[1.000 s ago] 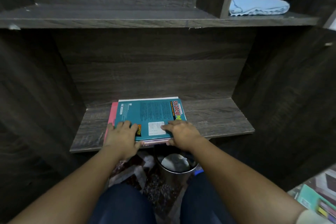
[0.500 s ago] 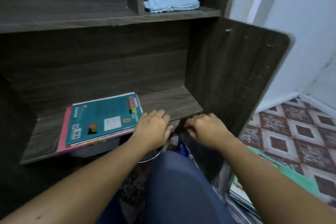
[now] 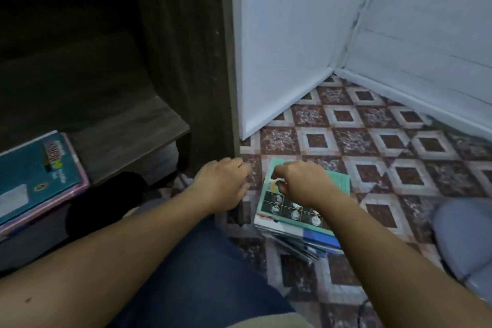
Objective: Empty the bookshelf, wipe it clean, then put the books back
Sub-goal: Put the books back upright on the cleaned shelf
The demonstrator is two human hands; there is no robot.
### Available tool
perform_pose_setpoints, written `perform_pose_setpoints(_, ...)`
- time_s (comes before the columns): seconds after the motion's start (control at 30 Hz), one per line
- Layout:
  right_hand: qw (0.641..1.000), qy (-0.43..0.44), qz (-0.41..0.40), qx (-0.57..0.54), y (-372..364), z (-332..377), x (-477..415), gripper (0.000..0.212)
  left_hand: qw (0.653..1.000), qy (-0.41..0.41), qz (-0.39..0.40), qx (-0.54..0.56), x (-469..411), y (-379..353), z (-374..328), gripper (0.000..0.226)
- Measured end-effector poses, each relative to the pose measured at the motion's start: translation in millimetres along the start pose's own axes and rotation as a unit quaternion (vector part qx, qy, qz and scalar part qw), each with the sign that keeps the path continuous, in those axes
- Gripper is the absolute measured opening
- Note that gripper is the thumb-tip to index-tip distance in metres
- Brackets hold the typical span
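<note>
A teal book (image 3: pixel 34 176) lies flat on a pink one on the dark wooden shelf board (image 3: pixel 127 130) at the left. On the tiled floor to the right of the bookshelf sits a stack of books (image 3: pixel 295 218) with a green-covered book on top. My right hand (image 3: pixel 298 181) hovers just over that top book, fingers loosely curled, holding nothing. My left hand (image 3: pixel 223 184) hangs beside the stack's left edge, next to the bookshelf's side panel (image 3: pixel 191 61), fingers relaxed and empty.
White walls meet in a corner (image 3: pixel 335 69) behind the floor stack. A grey rounded object (image 3: pixel 468 237) lies on the floor at the far right. My knee in dark blue trousers (image 3: pixel 202 269) is between my arms.
Both hands left the teal book on the shelf and swung right to the floor stack. The view turned right, so the upper shelf and blue cloth are out of sight.
</note>
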State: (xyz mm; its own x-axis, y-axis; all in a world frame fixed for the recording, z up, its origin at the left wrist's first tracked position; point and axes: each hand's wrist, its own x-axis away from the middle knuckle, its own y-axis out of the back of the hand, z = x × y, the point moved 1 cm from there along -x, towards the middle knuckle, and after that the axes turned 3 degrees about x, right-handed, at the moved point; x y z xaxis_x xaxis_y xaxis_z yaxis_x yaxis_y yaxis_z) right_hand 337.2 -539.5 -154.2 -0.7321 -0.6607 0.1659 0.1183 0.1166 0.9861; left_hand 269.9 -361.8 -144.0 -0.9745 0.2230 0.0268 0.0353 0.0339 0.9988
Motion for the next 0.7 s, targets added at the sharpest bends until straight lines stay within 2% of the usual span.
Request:
perform_pose_setpoints(0.2, 0.996, -0.058, 0.072, -0.01, -72, -44, 11, 0.031, 0.995, -0.07, 0.073, 0.006, -45, -51, -27, 0.026)
perform_pose_setpoints(0.33, 0.99, -0.076, 0.114, -0.022, -116, -64, 16, 0.041, 0.986, -0.076, 0.148, -0.003, -71, -83, -36, 0.032)
perform_pose_setpoints(0.47, 0.984, -0.095, 0.143, -0.042, -152, -80, 15, 0.064, 0.973, -0.063, 0.222, -0.03, -88, -113, -41, 0.037)
perform_pose_setpoints(0.6, 0.98, -0.097, 0.17, -0.042, -176, -89, 13, 0.092, 0.97, -0.068, 0.232, -0.031, -93, -134, -45, 0.037)
perform_pose_setpoints(0.7, 0.978, -0.089, 0.182, -0.04, -189, -93, 10, 0.106, 0.967, -0.074, 0.241, -0.032, -91, -148, -46, 0.045)
